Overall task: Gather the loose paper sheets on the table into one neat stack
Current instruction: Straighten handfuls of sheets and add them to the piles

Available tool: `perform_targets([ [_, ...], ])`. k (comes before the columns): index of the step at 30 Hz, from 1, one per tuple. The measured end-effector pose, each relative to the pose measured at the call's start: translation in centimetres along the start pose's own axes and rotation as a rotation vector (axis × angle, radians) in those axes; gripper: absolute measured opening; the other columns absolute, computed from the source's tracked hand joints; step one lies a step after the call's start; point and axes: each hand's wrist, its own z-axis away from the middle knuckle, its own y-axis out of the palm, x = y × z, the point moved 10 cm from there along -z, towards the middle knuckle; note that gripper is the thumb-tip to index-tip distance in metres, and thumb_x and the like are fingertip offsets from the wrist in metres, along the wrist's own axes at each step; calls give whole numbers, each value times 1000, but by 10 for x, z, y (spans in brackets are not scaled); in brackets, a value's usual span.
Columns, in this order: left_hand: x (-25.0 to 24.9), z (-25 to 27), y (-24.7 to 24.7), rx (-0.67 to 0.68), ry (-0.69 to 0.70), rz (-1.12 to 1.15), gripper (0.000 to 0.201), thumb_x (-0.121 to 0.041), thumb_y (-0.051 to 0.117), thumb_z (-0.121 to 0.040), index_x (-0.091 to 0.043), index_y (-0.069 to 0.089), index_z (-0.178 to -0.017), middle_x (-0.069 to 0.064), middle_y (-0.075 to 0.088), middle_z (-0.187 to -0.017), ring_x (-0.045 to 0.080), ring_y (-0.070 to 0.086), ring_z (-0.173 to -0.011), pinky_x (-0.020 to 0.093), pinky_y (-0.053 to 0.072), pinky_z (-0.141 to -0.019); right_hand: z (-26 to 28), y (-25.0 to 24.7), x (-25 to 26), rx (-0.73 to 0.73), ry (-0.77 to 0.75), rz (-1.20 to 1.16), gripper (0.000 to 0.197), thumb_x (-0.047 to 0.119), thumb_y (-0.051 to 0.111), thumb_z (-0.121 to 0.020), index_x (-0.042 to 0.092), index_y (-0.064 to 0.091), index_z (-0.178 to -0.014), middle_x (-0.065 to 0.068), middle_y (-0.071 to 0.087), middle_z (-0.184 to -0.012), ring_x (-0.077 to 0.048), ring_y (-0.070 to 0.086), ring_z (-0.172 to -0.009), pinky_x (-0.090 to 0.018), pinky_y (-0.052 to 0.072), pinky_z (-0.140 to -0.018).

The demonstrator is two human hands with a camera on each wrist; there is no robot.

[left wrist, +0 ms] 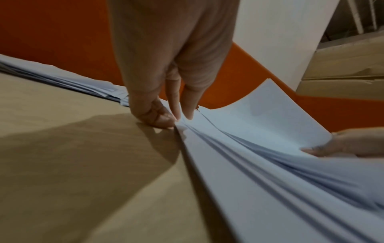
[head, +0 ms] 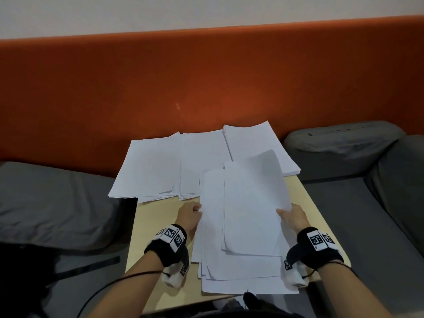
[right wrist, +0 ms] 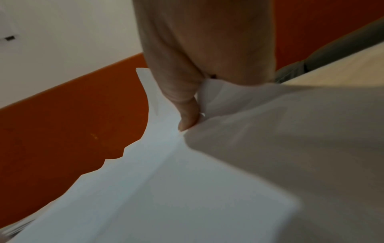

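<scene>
Paper sheets (head: pixel 241 267) lie in a messy pile on the near part of the tan table (head: pixel 160 216). The right hand (head: pixel 294 216) pinches the right edge of the top sheets (head: pixel 252 203) and lifts them. The left hand (head: pixel 189 214) has curled fingers (left wrist: pixel 158 118) pressing the pile's left edge. Three more paper piles (head: pixel 151 166) sit at the far side, near the orange wall (head: pixel 206 83). Gray cushions (head: pixel 52 203) lie left and right.
</scene>
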Motion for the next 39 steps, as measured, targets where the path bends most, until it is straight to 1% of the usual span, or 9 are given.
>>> perform_targets([
  [5, -7, 8, 9, 28, 41, -101, 35, 4, 51, -87, 0, 57, -121, 16, 56, -122, 26, 53, -112, 22, 38, -94, 1, -1, 0, 0, 3, 4, 36, 13, 57, -90, -1, 55, -123, -20, 61, -119, -35, 57, -109, -36, 44, -94],
  [10, -7, 17, 14, 58, 11, -29, 26, 7, 47, -85, -17, 42, -92, 6, 48, -96, 18, 47, -85, 17, 38, -76, 1, 0, 0, 15, 12, 12, 37, 13, 57, -91, -1, 53, -125, -19, 60, -122, -34, 55, -112, -33, 42, -93],
  [11, -6, 17, 13, 44, -4, 11, 22, 8, 48, -85, 15, 53, -105, 8, 49, -96, 19, 50, -77, 18, 43, -70, 1, 0, 0, 18, 17, 12, 38, 13, 57, -91, -1, 53, -126, -19, 59, -123, -34, 55, -113, -33, 41, -93],
  [15, 8, 26, 22, 157, -174, 125, 28, 8, 56, -80, 2, 49, -106, 14, 56, -78, 20, 54, -51, 26, 48, -53, 0, 1, -1, 36, 20, 3, 38, 12, 56, -91, -2, 52, -126, -20, 59, -123, -35, 54, -113, -32, 41, -91],
  [18, 14, 41, 36, 291, -242, 72, 31, 4, 62, -77, -4, 45, -102, 17, 61, -79, 23, 56, -53, 29, 49, -57, -1, 1, -2, 38, 17, -8, 38, 12, 57, -91, -2, 53, -126, -20, 59, -123, -35, 54, -113, -34, 41, -93],
  [23, -1, 38, 24, 118, -53, -133, 35, -3, 63, -81, -4, 50, -113, 5, 48, -99, 20, 50, -92, 21, 40, -74, -2, 2, -6, 47, 17, -31, 35, 11, 56, -91, -2, 54, -124, -20, 59, -121, -35, 55, -111, -36, 41, -93],
  [26, -4, 34, 24, 126, -3, 14, 19, 6, 54, -83, -11, 47, -89, 5, 44, -84, 14, 46, -74, 17, 39, -59, -3, 2, -6, 47, 15, -23, 36, 12, 57, -91, -2, 53, -125, -20, 59, -122, -35, 54, -113, -37, 41, -95],
  [29, -7, 34, 37, 229, 21, 201, 42, 21, 34, -82, -18, 31, -67, 1, 24, -66, 7, 30, -46, 16, 29, -43, -4, 3, -6, 50, 20, -23, 36, 12, 57, -91, -2, 53, -124, -20, 59, -122, -36, 55, -112, -38, 41, -96],
  [39, -5, -17, 28, 37, -62, 327, 43, 14, 39, -76, -21, 21, -60, -3, 21, -60, 13, 20, -57, 26, 18, -55, -8, 5, -11, 61, 23, -23, 36, 15, 58, -90, -1, 55, -122, -19, 61, -117, -36, 57, -108, -39, 44, -95],
])
